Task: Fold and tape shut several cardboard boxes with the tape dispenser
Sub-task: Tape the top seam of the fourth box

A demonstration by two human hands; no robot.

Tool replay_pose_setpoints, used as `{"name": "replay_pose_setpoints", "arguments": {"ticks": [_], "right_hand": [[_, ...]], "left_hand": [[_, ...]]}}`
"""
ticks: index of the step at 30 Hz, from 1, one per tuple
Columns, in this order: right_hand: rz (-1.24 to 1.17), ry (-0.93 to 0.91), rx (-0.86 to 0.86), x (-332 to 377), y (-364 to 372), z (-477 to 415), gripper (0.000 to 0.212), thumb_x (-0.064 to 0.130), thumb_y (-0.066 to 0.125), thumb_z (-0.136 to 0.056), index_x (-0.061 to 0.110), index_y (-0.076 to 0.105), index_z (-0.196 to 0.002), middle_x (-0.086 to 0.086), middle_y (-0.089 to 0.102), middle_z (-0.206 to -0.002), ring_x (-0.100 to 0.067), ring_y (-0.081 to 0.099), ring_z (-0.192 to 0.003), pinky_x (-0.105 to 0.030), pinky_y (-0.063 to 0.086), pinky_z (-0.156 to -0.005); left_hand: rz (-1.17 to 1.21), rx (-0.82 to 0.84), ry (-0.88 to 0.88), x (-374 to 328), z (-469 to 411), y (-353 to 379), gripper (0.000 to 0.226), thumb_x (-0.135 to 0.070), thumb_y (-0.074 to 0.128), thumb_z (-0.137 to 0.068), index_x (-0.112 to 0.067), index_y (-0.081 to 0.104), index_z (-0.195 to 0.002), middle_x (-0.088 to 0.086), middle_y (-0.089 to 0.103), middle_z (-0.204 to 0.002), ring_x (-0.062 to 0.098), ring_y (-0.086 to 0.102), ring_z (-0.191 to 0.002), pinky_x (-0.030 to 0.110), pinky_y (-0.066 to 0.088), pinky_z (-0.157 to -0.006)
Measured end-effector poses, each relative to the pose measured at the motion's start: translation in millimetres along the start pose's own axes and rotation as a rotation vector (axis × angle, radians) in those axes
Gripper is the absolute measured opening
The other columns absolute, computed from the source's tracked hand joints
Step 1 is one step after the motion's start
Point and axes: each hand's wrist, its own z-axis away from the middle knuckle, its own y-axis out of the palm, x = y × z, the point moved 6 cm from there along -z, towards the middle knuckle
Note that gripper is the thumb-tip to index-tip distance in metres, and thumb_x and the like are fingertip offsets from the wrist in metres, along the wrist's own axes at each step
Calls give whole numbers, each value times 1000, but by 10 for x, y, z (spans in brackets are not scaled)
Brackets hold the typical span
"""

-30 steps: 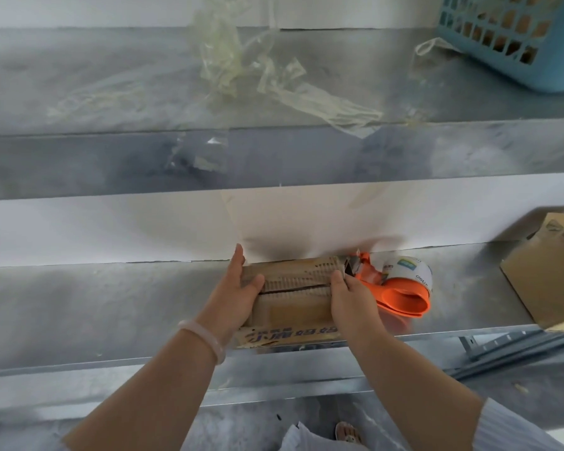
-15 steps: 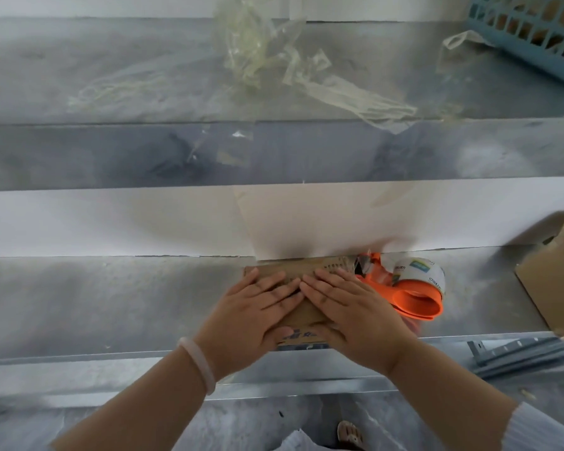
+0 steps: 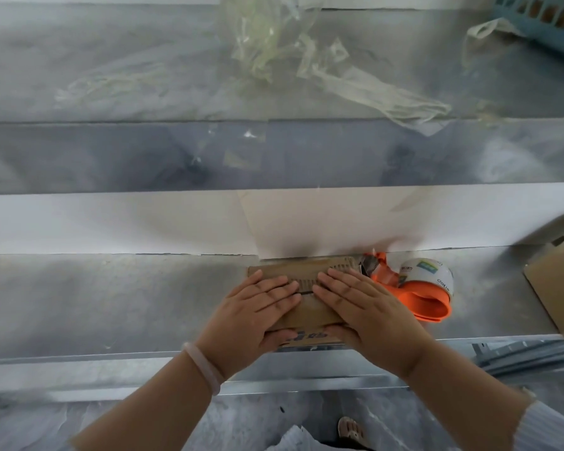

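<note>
A small brown cardboard box [image 3: 310, 312] lies on the lower metal shelf [image 3: 111, 304], against the white wall. My left hand [image 3: 258, 315] presses flat on its left flap, fingers straight and pointing right. My right hand [image 3: 355, 307] presses flat on the right flap, fingers pointing left, so the fingertips nearly meet over the seam. Both thumbs lie against the box's front edge. An orange tape dispenser [image 3: 417, 292] with a roll of clear tape lies just right of the box, untouched.
An upper metal shelf [image 3: 144, 76] carries crumpled used tape strips [image 3: 306, 60] and a blue plastic basket [image 3: 547, 24] at the far right. Another flattened cardboard box [image 3: 557, 284] rests at the right edge of the lower shelf. Grey floor lies below.
A second ago my hands were at the box's sides, folding the flaps inward. They then moved onto the top and now press the flaps flat. The view has shifted slightly.
</note>
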Motion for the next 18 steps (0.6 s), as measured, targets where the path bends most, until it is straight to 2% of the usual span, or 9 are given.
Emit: {"name": "replay_pose_setpoints", "arguments": {"ticks": [5,12,18], "right_hand": [[-73,34,-15,-55,19,-6,54,52,50,-95,20,55,-138,4,48,-147,-9,38,-140,-37,32,-116],[-140,26,-64,-48,3,8,46,49,53,-94,18,65,-125,1,52,-144,-13,41,-139,-36,29,-118],[-235,50,-86,-69,37,26,43,47,58,-92,16,67,-120,0,52,-144,-15,42,-138,-44,34,-114]], "left_hand": [[-3,-5,-4,9,1,6,52,-52,52,-93,-15,61,-130,-4,60,-134,12,48,-131,39,30,-115],[72,2,-37,35,7,14,49,-53,51,-94,-17,66,-124,-2,54,-140,12,47,-132,39,27,-117],[149,-19,-65,30,-2,-5,48,-53,51,-93,-17,69,-120,-3,54,-139,10,47,-130,36,22,-119]]}}
